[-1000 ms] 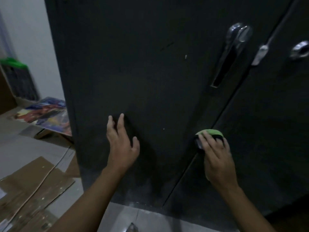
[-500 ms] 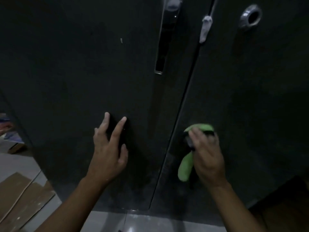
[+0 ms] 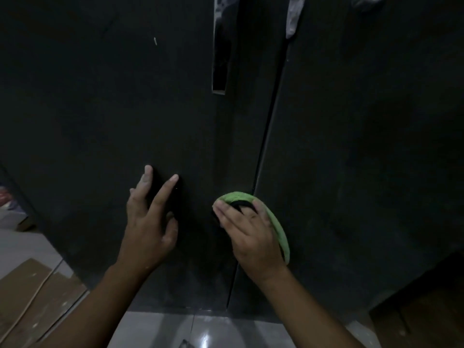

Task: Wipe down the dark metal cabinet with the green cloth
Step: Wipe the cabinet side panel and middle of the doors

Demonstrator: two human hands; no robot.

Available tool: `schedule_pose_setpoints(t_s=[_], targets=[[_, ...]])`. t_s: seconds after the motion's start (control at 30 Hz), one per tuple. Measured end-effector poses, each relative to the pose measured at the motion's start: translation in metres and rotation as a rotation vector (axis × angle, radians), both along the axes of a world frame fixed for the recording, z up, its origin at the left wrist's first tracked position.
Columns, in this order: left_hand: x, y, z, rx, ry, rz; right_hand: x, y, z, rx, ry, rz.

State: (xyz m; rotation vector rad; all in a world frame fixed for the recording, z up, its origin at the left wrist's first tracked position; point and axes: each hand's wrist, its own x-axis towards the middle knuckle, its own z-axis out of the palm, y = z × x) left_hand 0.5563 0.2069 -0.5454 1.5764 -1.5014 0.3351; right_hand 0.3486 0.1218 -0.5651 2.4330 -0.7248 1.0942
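**Green cloth pressed low on the cabinet, near the door seam**

Head view: The person stands close in front of the dark metal cabinet (image 3: 100, 109), which fills almost the whole picture. The right hand (image 3: 251, 237) lies flat on the green cloth (image 3: 276, 222) and presses it against the cabinet front. Its grip is loose and wide: the fingers are stretched over the cloth, not curled around it, and a dark patch of the cloth shows between the fingertips. A green edge of the cloth curves out above the fingertips and runs down the outer side of this hand to about the wrist.

Just above the cloth, the vertical seam (image 3: 266, 136) between the two doors goes up; the cloth sits across its lower part. Higher up and a little to the left of the cloth there is a long metal handle (image 3: 221, 59), and at the top of the seam hangs a small pale piece (image 3: 292, 18), too blurred to name.

The left hand (image 3: 148, 229) is beside the cloth hand, apart from it, on the left door. It holds nothing; its fingers are spread and the fingertips touch the metal.

Below both hands there is a pale tiled floor (image 3: 155, 327), and to the far left of them brown cardboard (image 3: 32, 292) lies on the floor.
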Motion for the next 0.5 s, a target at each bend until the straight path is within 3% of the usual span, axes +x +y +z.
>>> schedule_pose_setpoints(t_s=[0.17, 0.33, 0.5], targets=[[0.003, 0.002, 0.001, -0.009, 0.010, -0.037, 0.004, 0.006, 0.013, 0.084, -0.071, 0.053], [0.006, 0.001, 0.001, -0.016, 0.015, -0.070, 0.037, 0.011, 0.063, 0.102, -0.375, 0.032], [0.015, 0.009, 0.003, 0.045, 0.025, -0.137, 0.060, 0.020, 0.043, 0.138, -0.369, -0.003]])
